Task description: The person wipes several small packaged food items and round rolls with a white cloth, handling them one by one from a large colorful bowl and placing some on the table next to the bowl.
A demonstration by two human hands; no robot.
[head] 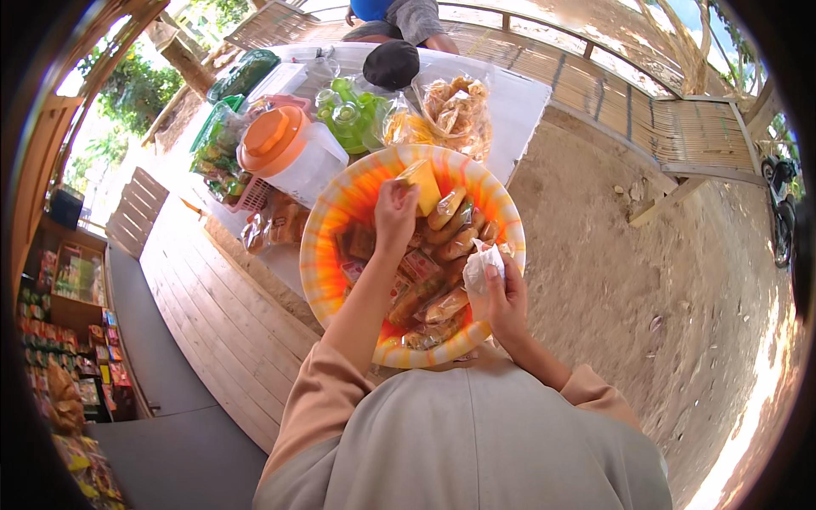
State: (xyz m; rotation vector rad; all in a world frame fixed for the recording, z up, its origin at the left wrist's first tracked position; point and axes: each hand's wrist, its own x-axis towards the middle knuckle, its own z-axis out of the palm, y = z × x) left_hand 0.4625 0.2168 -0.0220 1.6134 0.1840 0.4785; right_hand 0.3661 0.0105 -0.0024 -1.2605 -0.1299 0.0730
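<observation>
In front of me is a round orange-and-yellow plastic basin [324,191] with several clear-wrapped baked goods in it. My left hand [396,210] reaches over its far side and pinches the edge of a yellow block [428,194], seemingly a wrapped piece of cake. At the basin's right rim, my right hand [512,303] grips a crumpled white tissue or thin cloth [482,271]. Long wrapped bread rolls [454,226] lie between the two hands. More wrapped pieces [417,264] fill the middle, partly hidden by my left forearm.
On the white table [519,121] stand an orange-lidded container [274,140], green bottles [350,115] and a bag of snacks [456,111]. A wooden bench [210,287] runs along the left, beside shelves of packets [57,338]. Beyond the table sits a person [408,19].
</observation>
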